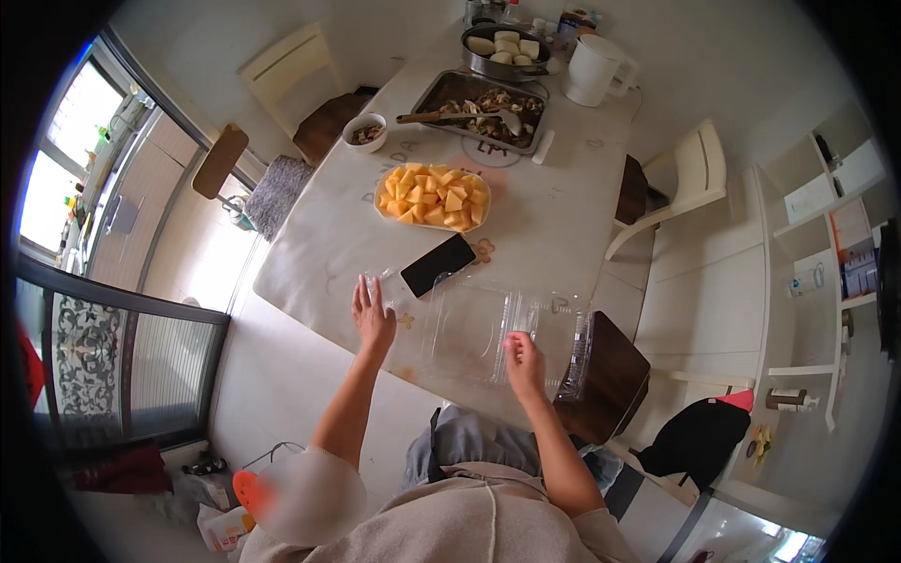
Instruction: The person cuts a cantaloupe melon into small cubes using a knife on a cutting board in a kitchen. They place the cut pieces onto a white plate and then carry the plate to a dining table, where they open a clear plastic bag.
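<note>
My left hand [373,320] is over the table's near left edge, fingers stretched out and apart. Just past its fingertips lies a small piece of crumpled clear plastic [381,276]. My right hand [525,364], fingers curled, is at the middle of an opened clear plastic clamshell container [468,327]; whether it pinches the plastic cannot be made out. Between the container and a white tray of cut orange melon [433,197] rests a black smartphone [438,265], set at a slant. The melon chunks fill their tray to the top.
Farther back are a metal baking tray of cooked food [486,109] with a spatula across it, a small white bowl [365,133], a pan of white buns [504,51] and a white jug [597,70]. Chairs [679,179] flank the table [556,211].
</note>
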Available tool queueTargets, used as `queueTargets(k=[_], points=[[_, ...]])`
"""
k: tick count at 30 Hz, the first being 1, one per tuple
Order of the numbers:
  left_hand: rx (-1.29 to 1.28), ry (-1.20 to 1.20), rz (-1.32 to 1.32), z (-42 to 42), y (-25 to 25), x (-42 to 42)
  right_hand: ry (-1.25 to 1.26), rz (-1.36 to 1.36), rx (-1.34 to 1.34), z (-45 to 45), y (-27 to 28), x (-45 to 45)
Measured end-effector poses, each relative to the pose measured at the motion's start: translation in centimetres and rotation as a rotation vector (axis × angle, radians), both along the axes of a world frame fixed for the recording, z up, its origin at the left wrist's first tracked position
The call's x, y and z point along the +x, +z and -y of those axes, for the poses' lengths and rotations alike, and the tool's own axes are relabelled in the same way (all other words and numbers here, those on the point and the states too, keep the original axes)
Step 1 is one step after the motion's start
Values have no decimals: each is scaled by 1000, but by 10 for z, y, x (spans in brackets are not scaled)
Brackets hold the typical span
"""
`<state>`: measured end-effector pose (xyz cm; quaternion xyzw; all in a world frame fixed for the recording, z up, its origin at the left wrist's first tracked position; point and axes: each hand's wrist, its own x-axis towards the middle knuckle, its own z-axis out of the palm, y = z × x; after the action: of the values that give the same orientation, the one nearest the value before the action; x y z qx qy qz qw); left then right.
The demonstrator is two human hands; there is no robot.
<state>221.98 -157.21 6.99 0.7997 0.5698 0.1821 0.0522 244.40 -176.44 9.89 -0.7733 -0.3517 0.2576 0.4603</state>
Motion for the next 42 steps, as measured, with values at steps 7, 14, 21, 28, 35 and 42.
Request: queueTargets(k=[7,14,21,28,35,42], points=[[-887,136,623,73,-61,-8,-425,559,-133,60,4,66],[-1194,-99,535,67,37,33,-611,-566,-79,107,-50,81],[-544,-749,211,122,77,109,-431,-913,-28,106,-27,69],[-336,-837,151,149,54,132,-361,-847,5,116,-66,62],[-385,-819,121,139,55,126,-341,-1010,3,133,-54,26],[-317,-941,99,144,47,132,-277,-824,132,130,-93,14]])
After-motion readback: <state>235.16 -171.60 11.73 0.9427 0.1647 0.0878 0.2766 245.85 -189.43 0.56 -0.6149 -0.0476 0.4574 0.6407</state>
